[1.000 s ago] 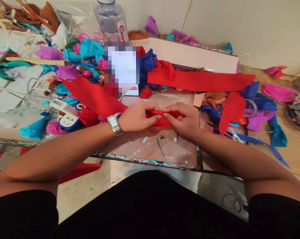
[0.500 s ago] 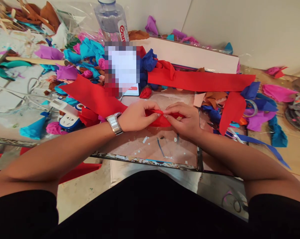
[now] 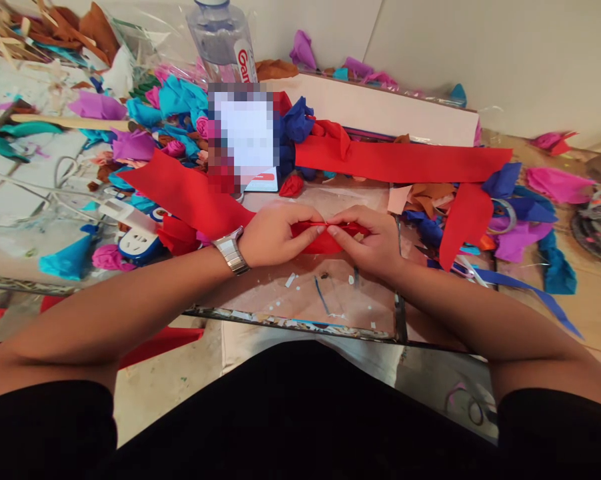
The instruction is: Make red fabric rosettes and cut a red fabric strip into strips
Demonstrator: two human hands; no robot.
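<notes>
Between both hands, above the near part of the table, is a piece of red crepe paper [image 3: 323, 245], its upper edge folded or gathered. My left hand [image 3: 270, 235], with a metal watch [image 3: 232, 251] at the wrist, pinches that edge between thumb and fingers. From the other side my right hand [image 3: 373, 240] pinches the same edge, and the two sets of fingertips nearly meet. A long red strip [image 3: 190, 197] runs up and left from behind my left hand; whether it joins the held piece is hidden.
Beyond the hands stand a partly blurred phone [image 3: 245, 133] and a clear bottle [image 3: 223, 40]. Another red strip [image 3: 430, 163] lies across the back. A power strip [image 3: 139, 243] sits left, and a tape roll [image 3: 503, 217] right. Coloured paper scraps surround them. The table edge [image 3: 300, 325] is close to my body.
My fingertips have shifted slightly along the red crepe paper's edge, and the thumbs now sit closer together. Both hands keep their pinch; the surrounding things stay put.
</notes>
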